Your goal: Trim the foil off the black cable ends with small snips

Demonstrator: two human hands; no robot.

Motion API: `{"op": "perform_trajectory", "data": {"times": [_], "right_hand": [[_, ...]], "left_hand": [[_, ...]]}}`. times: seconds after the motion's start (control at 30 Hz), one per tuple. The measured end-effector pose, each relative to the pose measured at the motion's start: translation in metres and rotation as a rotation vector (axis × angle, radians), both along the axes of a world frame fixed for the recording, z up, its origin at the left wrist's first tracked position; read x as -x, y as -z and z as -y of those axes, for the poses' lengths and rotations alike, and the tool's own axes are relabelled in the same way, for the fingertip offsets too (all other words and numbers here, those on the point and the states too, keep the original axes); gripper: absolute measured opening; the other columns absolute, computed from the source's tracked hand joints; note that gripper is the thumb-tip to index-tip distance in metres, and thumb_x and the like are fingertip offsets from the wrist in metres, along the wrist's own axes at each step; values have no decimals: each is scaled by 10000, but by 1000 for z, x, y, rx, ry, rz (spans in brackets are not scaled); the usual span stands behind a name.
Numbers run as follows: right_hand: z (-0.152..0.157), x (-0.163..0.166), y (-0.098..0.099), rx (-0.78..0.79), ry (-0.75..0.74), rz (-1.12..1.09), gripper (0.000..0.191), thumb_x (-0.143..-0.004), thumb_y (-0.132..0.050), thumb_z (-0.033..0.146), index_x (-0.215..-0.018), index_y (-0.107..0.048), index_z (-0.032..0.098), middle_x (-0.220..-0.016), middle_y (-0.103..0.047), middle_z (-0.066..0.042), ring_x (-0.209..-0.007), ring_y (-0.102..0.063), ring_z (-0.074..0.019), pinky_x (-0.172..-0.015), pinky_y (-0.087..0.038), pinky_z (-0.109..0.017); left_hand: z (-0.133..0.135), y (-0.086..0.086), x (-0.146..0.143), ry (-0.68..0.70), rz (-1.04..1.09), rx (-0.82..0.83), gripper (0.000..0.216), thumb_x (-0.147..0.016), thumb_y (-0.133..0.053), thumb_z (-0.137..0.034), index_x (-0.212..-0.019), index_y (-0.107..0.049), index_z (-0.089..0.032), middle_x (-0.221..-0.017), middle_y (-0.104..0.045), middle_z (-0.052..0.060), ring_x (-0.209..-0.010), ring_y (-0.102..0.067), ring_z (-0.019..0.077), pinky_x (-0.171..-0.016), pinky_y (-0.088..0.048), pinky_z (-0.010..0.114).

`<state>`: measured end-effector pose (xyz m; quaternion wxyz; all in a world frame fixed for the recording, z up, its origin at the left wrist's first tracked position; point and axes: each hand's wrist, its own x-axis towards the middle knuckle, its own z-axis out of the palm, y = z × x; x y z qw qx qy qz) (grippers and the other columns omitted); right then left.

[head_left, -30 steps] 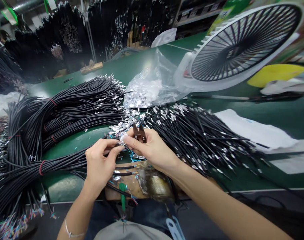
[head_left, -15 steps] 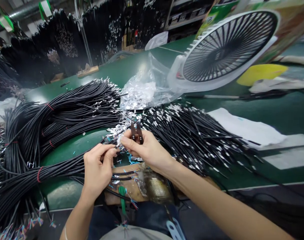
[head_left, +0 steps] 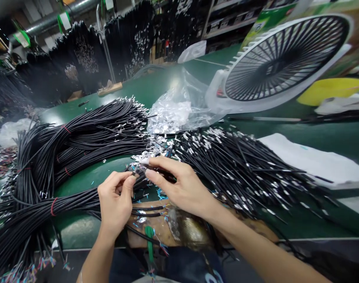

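My left hand (head_left: 116,198) is closed, thumb and forefinger pinching the end of a black cable (head_left: 135,174). Just to its right, my right hand (head_left: 183,184) has its thumb and forefinger apart near that cable end. A dark pair of snips (head_left: 166,175) lies in its palm under the fingers, mostly hidden. Scraps of silvery foil (head_left: 155,145) lie behind the fingertips. Below the hands, stripped cables with coloured wires (head_left: 155,214) rest on a wooden board (head_left: 164,226), beside a green strap (head_left: 150,241).
Bundled black cables (head_left: 102,133) tied with red bands fill the left. Short foil-tipped cables (head_left: 244,169) are heaped at right. Behind stand a clear plastic bag (head_left: 176,114) of foil scraps and a white fan (head_left: 282,65). White paper (head_left: 312,161) lies at far right.
The right thumb and forefinger have spread apart, and the snips' blades, upright before, have dropped out of sight under the fingers. The left hand keeps its pinch. The view has shifted slightly left.
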<state>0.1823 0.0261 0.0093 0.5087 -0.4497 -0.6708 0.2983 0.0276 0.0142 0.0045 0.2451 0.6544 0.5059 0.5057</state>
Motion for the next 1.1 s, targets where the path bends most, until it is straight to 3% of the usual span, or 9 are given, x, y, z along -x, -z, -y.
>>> {"op": "perform_trajectory", "data": {"times": [0.27,0.5,0.73,0.83,1.0,1.1], "right_hand": [[3,-1,-4,-77,-29,85,221,-845,-528,240,-835,-738,171,-778,-733,-56,-660,-653,-161,-635,-510,-271],[4,-2,-2,-108,17,166,198,-837,-555,238,-855,-741,171,-814,-743,-52,-705,-681,-163,-647,-522,-248],[6,0,-1,-170,110,212,168,-818,-590,205,-848,-745,148,-776,-740,-53,-644,-676,-154,-595,-517,-232],[7,1,-1,-195,120,198,167,-819,-588,199,-835,-746,147,-743,-736,-49,-624,-671,-152,-580,-511,-231],[4,-11,-3,-134,-40,135,188,-823,-570,216,-780,-741,153,-699,-722,-37,-609,-654,-138,-586,-506,-221],[4,-27,-9,-115,40,142,202,-811,-597,296,-804,-730,145,-725,-709,-53,-635,-641,-152,-595,-499,-240]], "left_hand": [[0,1,0,1,-60,-61,123,-822,-599,-249,-784,-694,-179,-644,-589,-10,-542,-521,81,-471,-401,165],[1,3,-2,-19,-147,-197,78,-818,-608,-204,-796,-682,-194,-659,-601,-19,-585,-547,85,-517,-425,169],[3,12,-9,-141,-149,-266,53,-811,-621,-195,-827,-671,-201,-699,-611,-14,-629,-558,103,-582,-433,208],[2,9,-7,-76,-164,-167,94,-844,-569,-213,-799,-649,-194,-704,-596,-14,-641,-546,109,-585,-416,210],[-1,-1,1,149,-99,28,322,-924,-421,-258,-655,-575,-171,-607,-536,-21,-571,-499,99,-550,-372,214],[0,-3,2,198,-115,32,352,-934,-397,-266,-622,-529,-170,-601,-519,-16,-557,-480,98,-542,-357,220]]}}
